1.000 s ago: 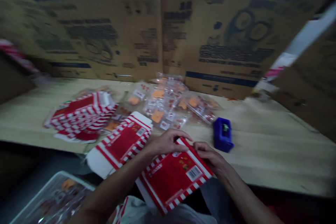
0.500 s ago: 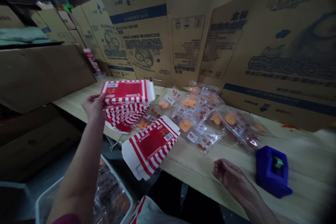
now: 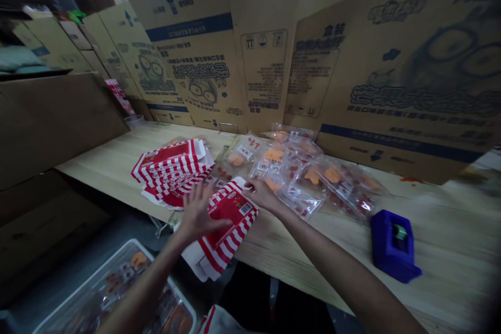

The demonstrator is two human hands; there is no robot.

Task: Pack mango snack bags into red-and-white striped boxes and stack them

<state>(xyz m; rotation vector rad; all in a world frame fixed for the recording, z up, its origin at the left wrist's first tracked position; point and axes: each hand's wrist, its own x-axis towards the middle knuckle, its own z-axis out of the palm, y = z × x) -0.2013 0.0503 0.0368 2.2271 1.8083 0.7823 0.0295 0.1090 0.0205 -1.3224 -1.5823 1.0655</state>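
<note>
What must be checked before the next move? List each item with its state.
Left hand on the red-and-white striped carton: ok, fingers spread across its face.
Right hand at the carton's top corner: ok.
Carton's end flaps closed: cannot tell, not clear from this angle.
Stack of flat cartons left of the hands: ok, within reach.
Blue tape dispenser upright on the wooden table: ok, apart from the hands.

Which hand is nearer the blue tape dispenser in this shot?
Right. The right hand is at the far corner of the red-and-white striped box, left of the blue tape dispenser; the left hand is farther away, over the box's left side.
</note>
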